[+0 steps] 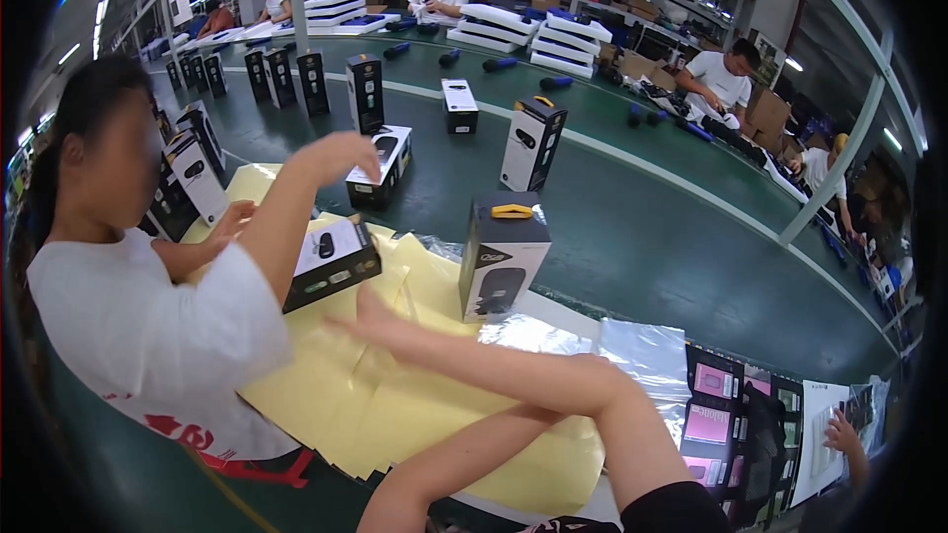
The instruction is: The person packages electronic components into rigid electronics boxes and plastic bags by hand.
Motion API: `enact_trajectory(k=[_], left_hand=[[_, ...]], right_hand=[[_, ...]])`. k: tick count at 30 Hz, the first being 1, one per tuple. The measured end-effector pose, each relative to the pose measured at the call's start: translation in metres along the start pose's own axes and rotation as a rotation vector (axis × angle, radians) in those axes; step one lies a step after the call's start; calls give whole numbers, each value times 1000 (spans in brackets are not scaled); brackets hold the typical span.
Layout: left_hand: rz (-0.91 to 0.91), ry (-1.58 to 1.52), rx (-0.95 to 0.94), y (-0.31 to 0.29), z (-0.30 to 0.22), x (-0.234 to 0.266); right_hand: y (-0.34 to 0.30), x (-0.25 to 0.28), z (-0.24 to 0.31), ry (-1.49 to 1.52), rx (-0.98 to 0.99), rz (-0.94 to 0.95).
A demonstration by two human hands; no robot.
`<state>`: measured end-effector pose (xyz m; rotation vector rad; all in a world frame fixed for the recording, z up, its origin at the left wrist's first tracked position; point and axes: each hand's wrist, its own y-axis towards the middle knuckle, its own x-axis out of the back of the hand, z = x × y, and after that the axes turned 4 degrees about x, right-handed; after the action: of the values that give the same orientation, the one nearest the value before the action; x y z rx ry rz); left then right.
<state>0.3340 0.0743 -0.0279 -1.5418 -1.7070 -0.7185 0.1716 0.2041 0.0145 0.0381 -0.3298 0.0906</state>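
My right arm reaches across to the left, over the yellow sheets point(415, 375). At its end my right hand point(367, 324), somewhat blurred, has its thumb up and fingers stretched out, with nothing seen in it. Just beyond the hand lies a black-and-white carton point(338, 262) on its side; I cannot tell whether the fingers touch it. My left forearm point(464, 459) crosses beneath the right arm, which hides my left hand. A tall grey-and-white box point(506, 262) with a yellow handle stands upright beyond my arms. Silvery plastic bags point(642, 360) lie near my right elbow.
A co-worker point(163, 316) at my left stretches an arm above the cartons. More boxes point(533, 143) stand on the green conveyor point(632, 207), some upright, one lying flat. Another person's hand point(844, 434) is at the right, near printed dark packaging point(711, 424). Metal rails run beyond.
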Motion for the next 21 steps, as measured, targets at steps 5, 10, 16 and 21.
enact_trajectory(k=[5,10,16,21], left_hand=[[-144,13,-9,-16,-6,11],[-195,-46,-91,-10,-17,-3],[-181,-33,-141,-17,-14,-8],[-153,103,-126,-18,-7,-1]], right_hand=[[-119,194,133,689,42,32],[15,389,12,-647,276,-938],[84,409,-70,-397,235,-722],[87,379,-67,-644,193,-978]])
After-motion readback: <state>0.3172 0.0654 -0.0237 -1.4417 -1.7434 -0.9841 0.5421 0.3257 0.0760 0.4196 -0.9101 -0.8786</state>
